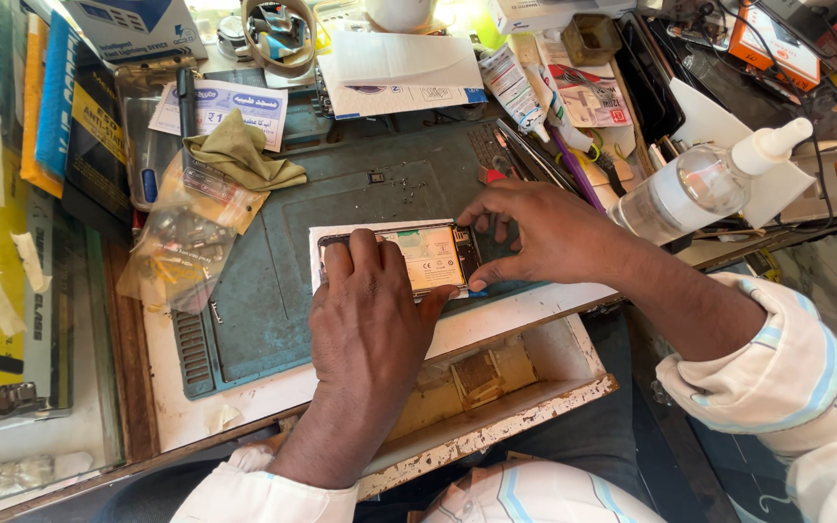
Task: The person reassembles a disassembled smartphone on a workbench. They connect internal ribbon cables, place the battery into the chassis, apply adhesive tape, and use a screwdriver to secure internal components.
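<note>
An opened phone [428, 256] with its back cover off lies on a white sheet on the blue-green work mat [273, 291]; its pale yellow battery and dark circuit board show. My left hand [368, 310] lies flat over the phone's left end, pressing it down. My right hand [535, 232] pinches the phone's right end, thumb at the lower edge and fingers over the circuit board. Whether a small part sits between those fingers cannot be told.
A clear bottle with a white nozzle [699, 184] stands to the right. Tweezers and tools [535, 155] lie behind the phone. An olive cloth [244, 150] and plastic bags [181, 242] sit left. An open drawer [496, 378] is below the bench edge. Boxes [12, 194] line the left side.
</note>
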